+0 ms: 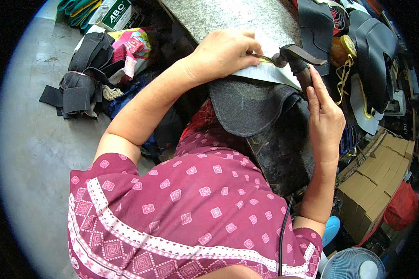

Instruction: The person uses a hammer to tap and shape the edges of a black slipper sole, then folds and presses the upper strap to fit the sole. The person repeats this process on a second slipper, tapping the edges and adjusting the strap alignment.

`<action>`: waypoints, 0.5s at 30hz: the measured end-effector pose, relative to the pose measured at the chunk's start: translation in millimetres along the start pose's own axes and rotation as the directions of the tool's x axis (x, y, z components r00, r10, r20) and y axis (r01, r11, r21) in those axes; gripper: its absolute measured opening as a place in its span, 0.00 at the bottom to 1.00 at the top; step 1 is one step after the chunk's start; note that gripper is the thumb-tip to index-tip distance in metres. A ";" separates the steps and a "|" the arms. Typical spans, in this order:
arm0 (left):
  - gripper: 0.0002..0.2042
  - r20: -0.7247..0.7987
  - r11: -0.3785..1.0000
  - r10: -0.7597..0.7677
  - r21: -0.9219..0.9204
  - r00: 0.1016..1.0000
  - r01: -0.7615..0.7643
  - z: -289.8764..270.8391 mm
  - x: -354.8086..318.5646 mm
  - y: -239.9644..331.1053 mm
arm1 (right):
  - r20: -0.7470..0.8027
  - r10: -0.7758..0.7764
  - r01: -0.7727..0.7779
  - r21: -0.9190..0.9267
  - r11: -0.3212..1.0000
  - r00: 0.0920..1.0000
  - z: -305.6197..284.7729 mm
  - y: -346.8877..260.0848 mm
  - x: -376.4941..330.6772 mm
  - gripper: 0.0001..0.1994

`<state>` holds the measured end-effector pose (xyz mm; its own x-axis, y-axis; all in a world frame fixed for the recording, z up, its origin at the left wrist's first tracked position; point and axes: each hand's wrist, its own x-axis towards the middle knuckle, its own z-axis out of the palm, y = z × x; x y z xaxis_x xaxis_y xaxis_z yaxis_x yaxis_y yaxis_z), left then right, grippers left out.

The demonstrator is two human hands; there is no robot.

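Observation:
My right hand [325,109] grips a hammer [301,74] by its handle, index finger stretched along it. The rounded face of the hammer head is just over a pale sheet-like piece [270,74] with a thin yellow edge; whether it touches cannot be told. On the far side of that edge my left hand [223,53] pinches the piece between thumb and fingers. Dark grey fabric [246,109] hangs from the piece over the near edge of the worktop, curling at its right end. The hammer partly hides the right part of the piece.
The speckled stone worktop [237,18] stretches away beyond my hands. Black leather-like pieces [372,51] and a jar with a yellow lid [348,45] crowd its right side. Cardboard [377,176] and a fan [354,265] stand lower right. Bundled dark strips [81,88] lie left.

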<state>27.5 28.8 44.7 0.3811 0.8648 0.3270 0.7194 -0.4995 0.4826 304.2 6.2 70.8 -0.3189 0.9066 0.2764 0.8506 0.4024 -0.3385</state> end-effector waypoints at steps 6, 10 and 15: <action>0.06 -0.023 0.994 0.100 0.047 0.995 -0.099 3.0 -3.8 2.0 | 0.084 0.089 -0.109 0.270 0.957 0.992 -25.8 -5.7 15.3 0.18; 0.05 -0.035 0.993 0.099 0.070 0.994 -0.096 4.8 -3.4 2.8 | -0.044 0.179 -0.125 0.555 0.822 0.983 -31.8 -19.1 14.8 0.20; 0.05 -0.068 0.993 0.111 0.059 0.992 -0.107 8.6 -4.2 2.9 | 0.068 0.002 -0.010 0.125 0.992 0.998 -9.5 -21.1 11.3 0.18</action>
<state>33.0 24.2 37.8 0.4183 0.7986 0.4327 0.7075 -0.5853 0.3962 286.7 6.8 89.6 -0.3450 0.9139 0.2138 0.7950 0.4056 -0.4510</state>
